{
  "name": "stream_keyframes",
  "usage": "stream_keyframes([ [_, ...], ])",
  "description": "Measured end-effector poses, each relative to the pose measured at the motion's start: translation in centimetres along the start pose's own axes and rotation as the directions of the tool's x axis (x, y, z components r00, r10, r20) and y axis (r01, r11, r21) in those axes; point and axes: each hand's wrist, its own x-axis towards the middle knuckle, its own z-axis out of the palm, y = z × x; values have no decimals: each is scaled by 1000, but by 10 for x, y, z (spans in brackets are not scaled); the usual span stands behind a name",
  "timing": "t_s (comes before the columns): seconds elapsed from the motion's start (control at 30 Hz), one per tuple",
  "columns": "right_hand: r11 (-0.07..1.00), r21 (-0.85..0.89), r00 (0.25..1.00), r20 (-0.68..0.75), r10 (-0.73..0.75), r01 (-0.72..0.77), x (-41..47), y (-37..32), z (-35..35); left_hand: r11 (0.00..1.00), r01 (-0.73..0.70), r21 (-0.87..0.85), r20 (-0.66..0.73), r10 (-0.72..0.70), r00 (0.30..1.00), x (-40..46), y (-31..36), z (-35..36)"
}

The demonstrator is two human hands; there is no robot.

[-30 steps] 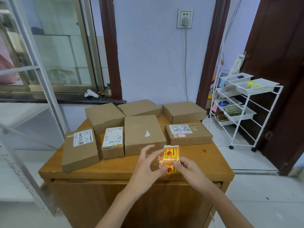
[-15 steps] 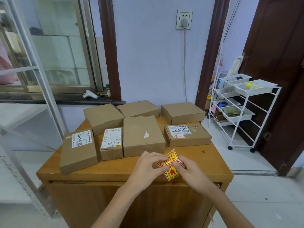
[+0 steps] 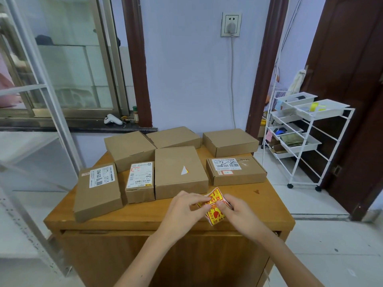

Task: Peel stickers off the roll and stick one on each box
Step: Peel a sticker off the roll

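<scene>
Both hands are pinching a strip of yellow-and-red stickers (image 3: 214, 206) over the front edge of the wooden cabinet (image 3: 132, 216). The left hand (image 3: 183, 206) has thumb and fingers closed on the strip's upper left part, and the right hand (image 3: 238, 212) grips it from the right with the thumb pressed on top. The print on the stickers is too small to read.

Seven cardboard boxes sit on the cabinet top. The front right box (image 3: 236, 170) has a white label reading "12V4A-5525" with a scribble over it, plus a small red-edged tag. The tilted front left box (image 3: 97, 191) has a label that looks like "12V4A-5525" too, with a barcode. The small box (image 3: 140, 182) next to it carries a shipping label with barcodes, text unreadable. The big middle box (image 3: 180, 171) has just a white triangular scrap stuck on. The three back boxes (image 3: 230, 141) are plain.

Behind: lilac wall, a wall socket (image 3: 231, 23) with a white plug and cord, a window sill on the left, a white wire trolley (image 3: 304, 139) on the right by a dark door.
</scene>
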Motion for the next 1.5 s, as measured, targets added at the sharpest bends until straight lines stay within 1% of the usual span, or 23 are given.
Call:
stream_keyframes([
  [0.1,1000,2,1000,-1,-1,1,0,-2,-1,1000,26,7,-18,-25,1000,0,0,0],
  [0.17,1000,10,1000,0,0,0,2,-3,-2,999,-6,34,-11,6,1000,0,0,-1],
  [0.23,1000,3,1000,1,15,-15,3,-2,-3,995,-65,75,-1,66,998,2,-1,-2],
  [0.37,999,-30,999,4,40,-40,5,0,-5,970,-145,196,32,141,989,4,-3,-4],
  [0.43,999,-34,999,5,39,-39,6,-1,-5,959,-160,235,27,158,987,5,-4,-3],
  [0.5,999,-27,999,9,36,-35,5,-3,-5,962,-139,237,1,143,990,7,-6,-1],
  [0.57,999,-29,999,10,34,-33,5,-3,-4,976,-93,196,-39,102,994,10,-8,0],
  [0.6,999,-37,999,8,37,-37,5,-3,-4,988,-57,142,-69,68,995,11,-9,1],
  [0.67,997,-46,998,9,56,-55,5,-1,-4,999,30,-21,-152,-33,988,16,-10,0],
  [0.73,996,-52,997,11,78,-77,6,1,-4,982,104,-156,-212,-137,968,22,-12,-5],
  [0.83,994,-54,996,-2,92,-92,5,4,-7,948,130,-291,-294,-218,931,35,-17,-19],
  [0.9,995,-43,995,-21,93,-94,5,5,-10,940,141,-310,-346,-249,905,47,-24,-30],
  [1.0,995,-31,995,-34,95,-96,6,6,-12,944,143,-297,-398,-259,880,67,-34,-41],
  [1.07,995,-31,994,-39,98,-99,7,6,-13,955,136,-264,-424,-241,873,80,-38,-44],
  [1.17,992,-31,992,-30,120,-121,8,8,-15,981,146,-127,-415,-186,890,94,-44,-41],
  [1.27,990,-30,991,-25,135,-135,10,10,-17,989,141,49,-365,-114,924,101,-53,-35],
  [1.37,988,-23,988,-20,153,-154,11,12,-20,973,106,203,-308,-39,951,101,-64,-29],
  [1.43,987,-19,987,-21,161,-161,12,12,-21,961,90,261,-264,-19,964,100,-70,-26],
  [1.5,987,-19,987,-24,162,-162,12,13,-20,955,84,283,-238,-15,971,100,-74,-24],
])
